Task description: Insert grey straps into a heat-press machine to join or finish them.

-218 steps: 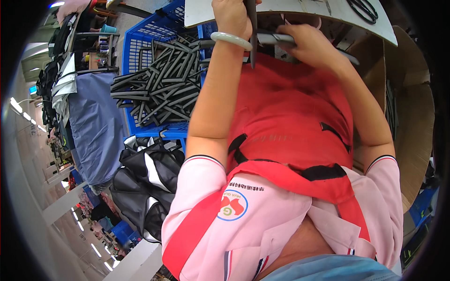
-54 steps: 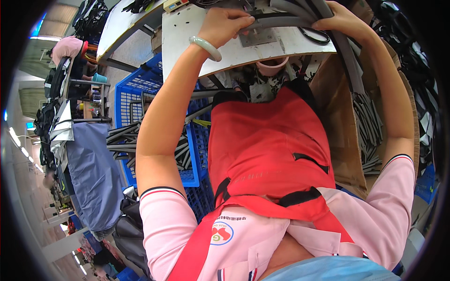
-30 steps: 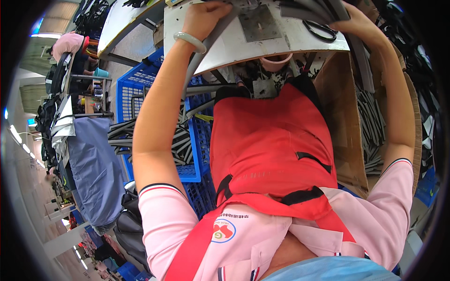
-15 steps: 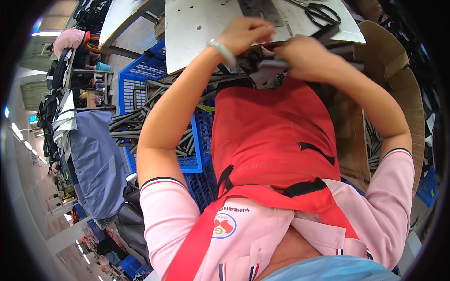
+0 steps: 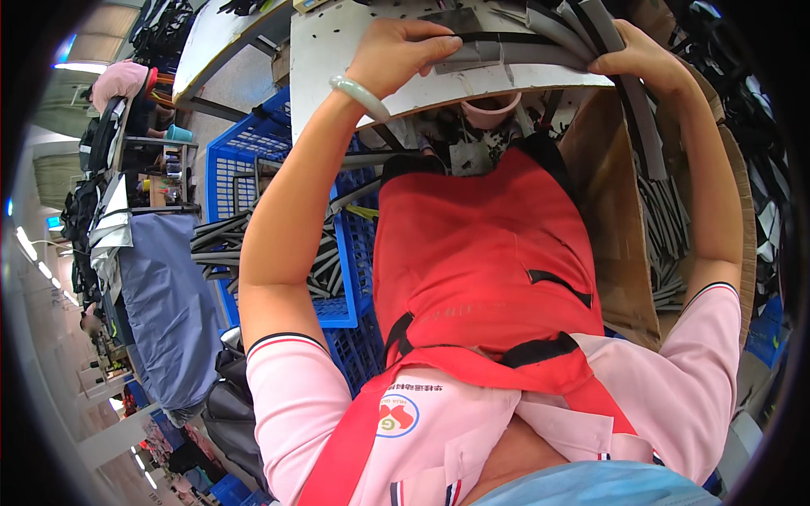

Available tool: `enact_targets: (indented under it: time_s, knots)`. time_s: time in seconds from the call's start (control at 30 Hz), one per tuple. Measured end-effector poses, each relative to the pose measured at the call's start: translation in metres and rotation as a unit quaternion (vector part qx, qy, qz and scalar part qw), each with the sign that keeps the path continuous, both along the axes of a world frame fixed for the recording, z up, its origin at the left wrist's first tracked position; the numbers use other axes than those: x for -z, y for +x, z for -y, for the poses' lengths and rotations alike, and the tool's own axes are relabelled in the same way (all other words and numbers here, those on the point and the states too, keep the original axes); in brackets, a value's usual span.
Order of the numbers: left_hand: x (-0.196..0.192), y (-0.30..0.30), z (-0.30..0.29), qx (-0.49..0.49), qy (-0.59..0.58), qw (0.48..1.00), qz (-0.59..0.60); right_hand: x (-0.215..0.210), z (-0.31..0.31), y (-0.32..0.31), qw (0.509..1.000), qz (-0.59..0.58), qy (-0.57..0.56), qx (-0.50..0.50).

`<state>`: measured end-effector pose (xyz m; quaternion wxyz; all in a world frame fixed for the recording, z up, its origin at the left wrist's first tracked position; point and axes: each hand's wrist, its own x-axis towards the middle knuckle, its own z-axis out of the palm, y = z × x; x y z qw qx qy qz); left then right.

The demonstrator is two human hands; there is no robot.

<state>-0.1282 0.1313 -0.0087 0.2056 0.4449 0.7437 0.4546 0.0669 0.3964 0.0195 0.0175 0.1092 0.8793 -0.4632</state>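
Note:
My left hand (image 5: 403, 52) presses its fingers on a long grey-and-black strip (image 5: 515, 46) that lies on the white worktable (image 5: 337, 51). A pale green bangle (image 5: 359, 94) sits on that wrist. My right hand (image 5: 643, 61) grips the strip's other end, where it curves over the table's right edge and hangs down toward the cardboard box (image 5: 620, 244). My red apron (image 5: 481, 253) fills the middle of the view.
A blue plastic crate (image 5: 253, 169) at my left holds several grey strips (image 5: 219, 249). More strips lie stacked in the cardboard box at my right. Dark fabric and bags (image 5: 160, 304) pile at lower left. A pink bowl (image 5: 489, 110) sits under the table edge.
Both hands have gone from close to my chest up and apart onto the table. The strip is now stretched flat between them.

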Motion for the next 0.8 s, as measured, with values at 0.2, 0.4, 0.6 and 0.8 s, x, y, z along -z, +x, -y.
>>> enact_targets:
  time_s: [0.2, 0.4, 0.6, 0.8]
  knots:
    - [0.008, -0.013, -0.008, -0.081, 0.005, 0.990, 0.117, 0.010, -0.018, -0.028, 1.000, 0.018, 0.018, -0.007]
    - [0.005, -0.020, -0.016, -0.067, 0.010, 0.988, 0.140, -0.014, -0.008, -0.028, 0.995, 0.074, -0.003, 0.069]
    - [0.003, -0.028, -0.013, -0.061, 0.032, 0.985, 0.159, -0.018, -0.007, -0.034, 0.994, 0.040, -0.093, 0.044]
    - [0.003, -0.039, -0.018, -0.031, 0.030, 0.990, 0.132, -0.020, -0.013, -0.041, 0.997, -0.003, -0.074, 0.033]
